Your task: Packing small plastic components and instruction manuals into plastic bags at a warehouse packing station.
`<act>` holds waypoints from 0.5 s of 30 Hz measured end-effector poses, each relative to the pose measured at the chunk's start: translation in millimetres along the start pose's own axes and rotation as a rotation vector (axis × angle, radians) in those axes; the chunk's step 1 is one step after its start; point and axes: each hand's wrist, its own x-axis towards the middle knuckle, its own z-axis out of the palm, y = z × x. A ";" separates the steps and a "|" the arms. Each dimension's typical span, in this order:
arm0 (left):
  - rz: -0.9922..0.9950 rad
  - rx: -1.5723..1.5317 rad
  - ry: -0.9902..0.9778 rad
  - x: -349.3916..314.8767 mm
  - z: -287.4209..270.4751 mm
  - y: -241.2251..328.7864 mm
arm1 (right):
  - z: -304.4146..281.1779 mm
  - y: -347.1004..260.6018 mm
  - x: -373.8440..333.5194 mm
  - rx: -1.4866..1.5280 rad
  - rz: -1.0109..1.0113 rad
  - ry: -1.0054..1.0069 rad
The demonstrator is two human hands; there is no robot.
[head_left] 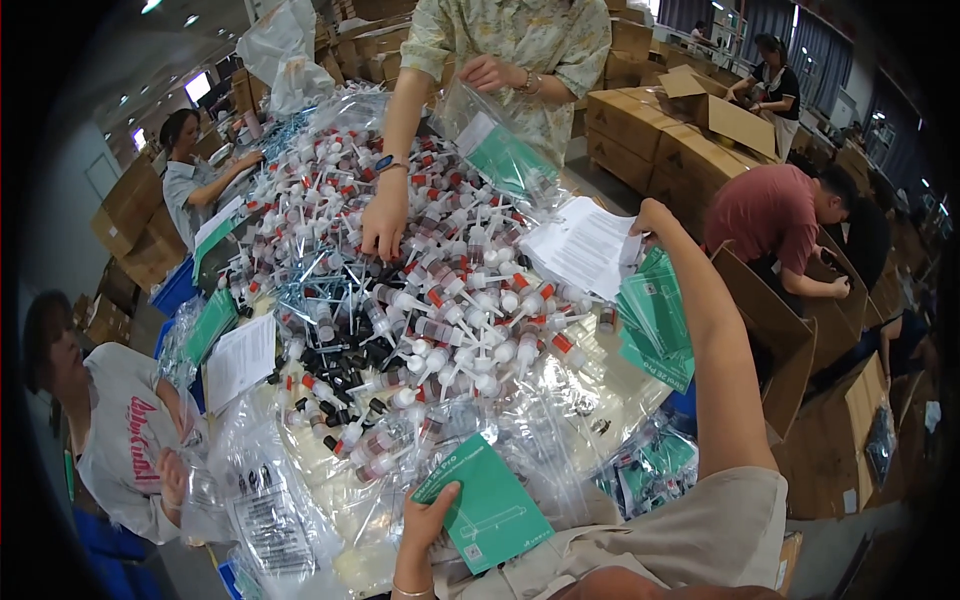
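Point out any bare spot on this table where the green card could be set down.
Hardly any. The table's middle is heaped with pump bottles and black caps. The clearest patch is the crinkled clear plastic at the near edge, between the green card in the left hand and the green card stack by the right hand.

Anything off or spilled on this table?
Nothing damaged that shows. The small pump bottles and black caps lie in one loose jumbled heap across the table, unsorted. Left hand holds a green card; right hand reaches the green card stack.
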 end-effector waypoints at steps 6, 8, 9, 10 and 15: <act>0.032 -0.088 -0.066 -2.4 -2.9 6.3 | -9.5 -6.3 -28.4 0.555 -0.255 0.321; 0.061 -0.158 -0.077 0.4 -10.5 -0.2 | -22.9 -19.1 -58.8 0.520 -0.440 0.464; 0.090 -0.226 -0.108 2.8 -12.8 -4.0 | -32.8 -24.2 -81.2 0.556 -0.502 0.507; 0.069 -0.285 -0.123 5.3 -11.5 -3.7 | -44.5 -24.0 -100.5 0.577 -0.572 0.508; 0.056 -0.435 -0.148 9.9 -13.8 -0.1 | -77.8 -35.2 -195.0 0.798 -0.924 0.189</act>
